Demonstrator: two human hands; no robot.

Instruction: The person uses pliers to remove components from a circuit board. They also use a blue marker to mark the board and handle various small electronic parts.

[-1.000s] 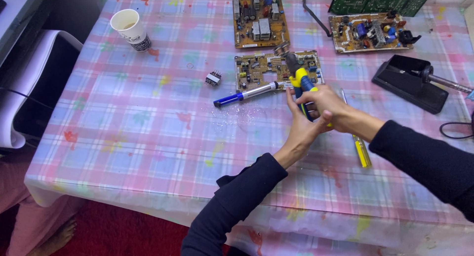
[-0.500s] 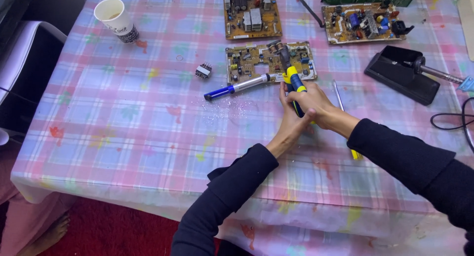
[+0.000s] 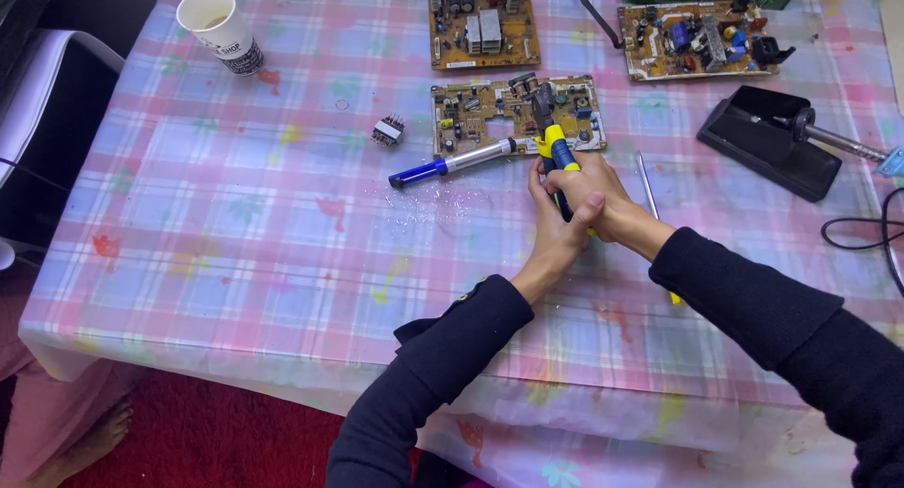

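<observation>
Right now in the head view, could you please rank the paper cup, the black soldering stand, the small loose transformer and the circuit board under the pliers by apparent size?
1. Circuit board under the pliers
2. Black soldering stand, close behind the board
3. Paper cup
4. Small loose transformer

All lie at a similar distance on the table, so nearness hardly skews this.

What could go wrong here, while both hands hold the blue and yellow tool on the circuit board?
1. The left hand and right hand both grip the blue and yellow tool; if its tip slips, it may damage parts on the circuit board.
2. The board seems to lie loose on the tablecloth, so it may shift.
3. The blue and silver pen-shaped tool lies close and may be knocked away.
</observation>
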